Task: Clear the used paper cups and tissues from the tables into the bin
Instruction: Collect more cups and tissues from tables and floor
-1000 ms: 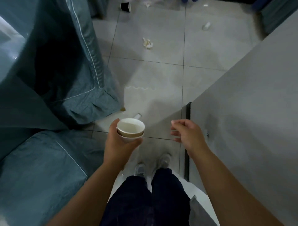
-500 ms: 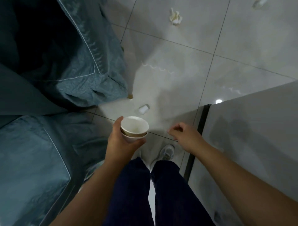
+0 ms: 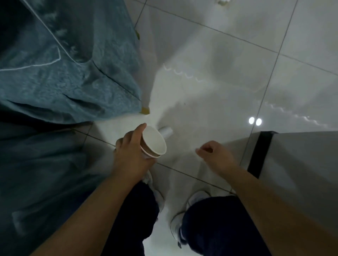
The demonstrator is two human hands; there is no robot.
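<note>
Paper cups [image 3: 154, 141], two of them nested one inside the other, were in my left hand [image 3: 131, 151]. My fingers and thumb were curled round the outer wall, the thumb lying up along the side nearest the rim. The stack was tilted, its open mouth turned up and to my right, the inside white and bare, with a brown band showing between the two rims. I held it over the tiled floor [image 3: 210, 87], in front of my knees.

My right hand [image 3: 214, 155] hung beside it, well apart from the stack, fingers loosely curled and holding nothing, its back towards me.

A small white cup [image 3: 166, 132] lay on its side on the floor, partly hidden behind the rim of the stack. At the top edge of the view I could just make out part of a crumpled tissue [image 3: 223, 1].

A teal cloth [image 3: 73, 76] with pale piping draped down on my left and reached the floor. On my right stood a grey tabletop [image 3: 301, 164] with a black strip [image 3: 259, 153] down its near corner. My dark trousers [image 3: 219, 228] and pale shoes [image 3: 198, 199] showed below.
</note>
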